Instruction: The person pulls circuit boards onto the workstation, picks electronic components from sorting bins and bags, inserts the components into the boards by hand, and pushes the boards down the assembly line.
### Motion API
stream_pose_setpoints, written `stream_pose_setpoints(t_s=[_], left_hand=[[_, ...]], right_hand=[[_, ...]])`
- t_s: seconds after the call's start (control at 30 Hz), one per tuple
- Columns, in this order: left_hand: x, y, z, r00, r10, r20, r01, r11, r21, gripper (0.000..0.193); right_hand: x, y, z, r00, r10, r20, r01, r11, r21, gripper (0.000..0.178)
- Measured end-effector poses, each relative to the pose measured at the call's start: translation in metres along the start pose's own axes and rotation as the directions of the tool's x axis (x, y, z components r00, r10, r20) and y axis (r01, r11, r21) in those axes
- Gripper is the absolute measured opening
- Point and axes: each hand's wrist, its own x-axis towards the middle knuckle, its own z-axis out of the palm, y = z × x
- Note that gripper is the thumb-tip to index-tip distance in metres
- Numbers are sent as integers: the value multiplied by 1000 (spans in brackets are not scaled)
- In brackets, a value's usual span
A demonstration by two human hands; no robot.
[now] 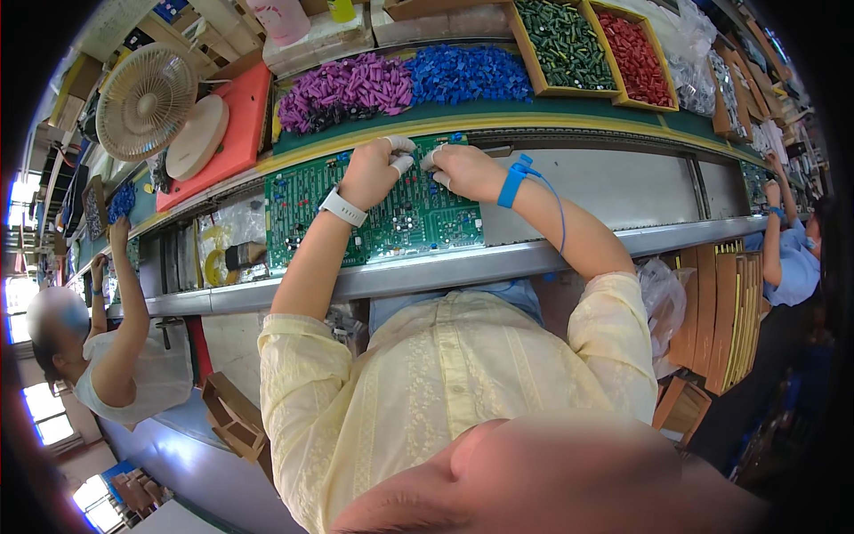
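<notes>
A large green circuit board (374,227) lies on the metal rails before me, set with several small parts. Over its far half is my left hand (375,169), the white-capped fingertips drawn together in a pinch. Close by on the right, my right hand (467,171) also has its capped fingers bent together low over the board's far right portion. Anything between the fingertips of either hand is too small or hidden to make out. A pale watch (343,206) sits on my left wrist, and a blue wrist strap (516,182) with a cord is on my right.
Beyond the rails lie piles of purple components (347,89) and blue components (470,75). Boxes of green components (565,44) and red components (630,58) stand to their right. A fan (147,101) is at far left. Co-workers sit on both sides; a steel rail edge (391,278) runs nearest me.
</notes>
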Motion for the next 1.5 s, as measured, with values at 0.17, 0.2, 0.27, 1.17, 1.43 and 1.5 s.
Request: stream_pose_setpoints(t_s=[0.17,0.2,0.27,1.17,1.43,1.5], left_hand=[[-7,4,6,997,-39,66,31,993,113,16],[-7,3,7,994,-55,95,41,988,148,16],[-8,-1,10,997,25,76,-39,982,183,14],[36,1,7,990,130,60,-141,958,251,14],[114,-12,34,936,350,18,-291,748,596,20],[118,-14,37,936,353,18,-291,740,606,18]], right_hand=[[1,-4,-3,1000,0,30,0,1000,4,12],[1,-5,-3,1000,-21,9,21,1000,-8,10],[1,-5,-3,1000,-26,14,26,999,-34,10],[49,69,-37,915,99,-392,-238,915,-325,11],[45,60,-42,868,137,-478,-283,926,-249,9],[38,50,-45,878,214,-428,-321,927,-195,8]])
